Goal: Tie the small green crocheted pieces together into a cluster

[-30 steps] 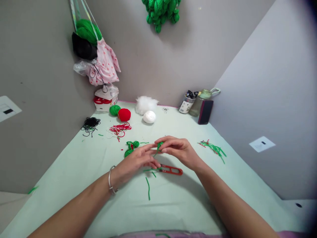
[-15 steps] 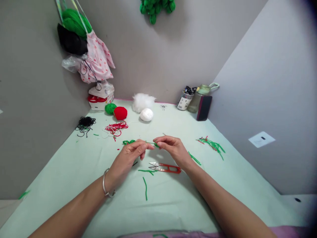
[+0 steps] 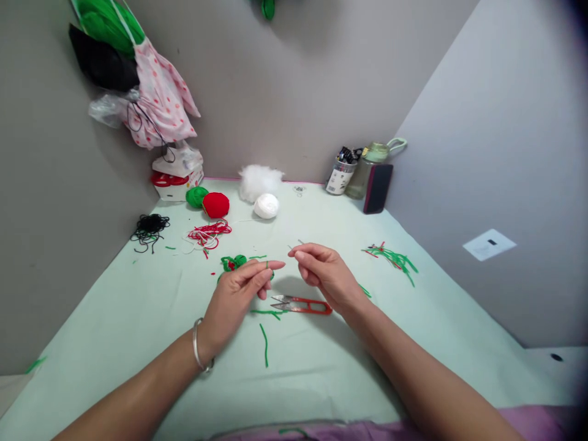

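My left hand (image 3: 243, 283) is above the mat with its index finger stretched out and a loop of green yarn (image 3: 267, 265) round that finger. Its thumb presses against the other fingers, and a small green piece (image 3: 272, 275) shows just behind them. A short gap away, my right hand (image 3: 324, 272) pinches a thin grey metal rod (image 3: 300, 241), mostly hidden by the fingers. Beyond the left hand lies a green and red crocheted piece (image 3: 234, 263). Thread snips (image 3: 305, 305) with orange handles lie below the hands, beside green yarn scraps (image 3: 265, 346).
Red (image 3: 215, 205), green (image 3: 196, 197) and white yarn balls (image 3: 266, 206) sit at the back near white stuffing (image 3: 261, 182). Black yarn (image 3: 151, 226) lies left, cut green strands (image 3: 392, 260) right. A pen cup (image 3: 340, 177), bottle (image 3: 362, 174) and phone (image 3: 378, 188) stand back right.
My hands have drawn apart, and the right fingers no longer hold the small green piece, which now shows by the left fingers. The view has shifted slightly.
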`<state>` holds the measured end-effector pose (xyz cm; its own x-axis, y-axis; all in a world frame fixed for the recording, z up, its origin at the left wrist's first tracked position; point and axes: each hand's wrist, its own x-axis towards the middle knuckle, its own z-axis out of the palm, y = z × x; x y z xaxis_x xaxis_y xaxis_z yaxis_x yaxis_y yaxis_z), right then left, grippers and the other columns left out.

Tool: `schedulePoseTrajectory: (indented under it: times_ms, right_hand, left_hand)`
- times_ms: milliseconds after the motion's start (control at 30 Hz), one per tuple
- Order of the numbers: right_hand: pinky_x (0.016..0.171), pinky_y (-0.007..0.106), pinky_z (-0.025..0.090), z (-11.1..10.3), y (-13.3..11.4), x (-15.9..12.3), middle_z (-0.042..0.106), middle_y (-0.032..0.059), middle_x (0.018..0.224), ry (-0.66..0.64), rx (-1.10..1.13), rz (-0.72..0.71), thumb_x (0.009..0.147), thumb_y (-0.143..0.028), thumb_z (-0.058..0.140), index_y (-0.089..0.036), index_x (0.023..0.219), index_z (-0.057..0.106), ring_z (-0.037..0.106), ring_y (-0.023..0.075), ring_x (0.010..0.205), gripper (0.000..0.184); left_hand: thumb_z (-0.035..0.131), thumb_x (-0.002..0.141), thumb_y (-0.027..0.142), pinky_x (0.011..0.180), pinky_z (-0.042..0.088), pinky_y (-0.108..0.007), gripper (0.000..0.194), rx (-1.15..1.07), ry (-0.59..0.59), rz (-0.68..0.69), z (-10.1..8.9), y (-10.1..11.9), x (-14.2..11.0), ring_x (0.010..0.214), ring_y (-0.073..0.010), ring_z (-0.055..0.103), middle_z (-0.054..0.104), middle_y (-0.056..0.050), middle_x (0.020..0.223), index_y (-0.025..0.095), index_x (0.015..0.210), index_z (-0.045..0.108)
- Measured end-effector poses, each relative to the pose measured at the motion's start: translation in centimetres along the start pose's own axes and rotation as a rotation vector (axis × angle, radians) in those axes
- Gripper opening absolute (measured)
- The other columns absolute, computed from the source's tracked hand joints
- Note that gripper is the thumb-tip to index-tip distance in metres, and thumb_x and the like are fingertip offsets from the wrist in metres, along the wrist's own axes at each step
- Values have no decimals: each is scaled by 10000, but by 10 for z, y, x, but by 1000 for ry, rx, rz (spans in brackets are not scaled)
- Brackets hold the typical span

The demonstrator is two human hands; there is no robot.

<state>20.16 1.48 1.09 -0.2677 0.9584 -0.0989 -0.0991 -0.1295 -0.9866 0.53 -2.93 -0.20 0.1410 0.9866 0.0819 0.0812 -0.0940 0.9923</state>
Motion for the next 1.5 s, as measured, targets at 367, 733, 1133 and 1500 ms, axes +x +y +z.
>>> schedulePoseTrajectory:
  times_ms: [367,733,1133,1500]
  right_hand:
    - [609,250,495,24,-1,-20,692,8,709,-148,-109,-92,874,-401,686,-182,945,697,605,117,621,231]
    - [542,220,443,28,-3,-25,631,-13,606,-106,-229,-86,888,-391,644,-163,909,680,548,107,562,232]
    - [536,211,432,30,-2,-24,608,-12,613,-101,-222,-101,905,-368,608,-149,893,669,525,97,554,227]
    - [555,222,452,32,0,-26,605,-18,606,-63,-349,-181,918,-339,573,-155,897,662,512,101,549,206]
  left_hand:
    - [425,1007,340,628,451,-263,415,287,-40,165,6,-8,-7,587,-143,518,613,-12,719,172,1290,677]
    - [377,1022,252,782,506,-252,472,411,-19,325,7,-11,-6,731,-146,642,709,-38,862,126,1447,537]
    - [356,1034,200,673,514,-213,466,519,-15,415,7,-18,-7,636,-111,626,725,-41,853,91,1468,487]
    - [359,1023,162,640,476,-206,482,526,-23,407,6,-21,-8,614,-99,602,673,9,770,132,1494,457]
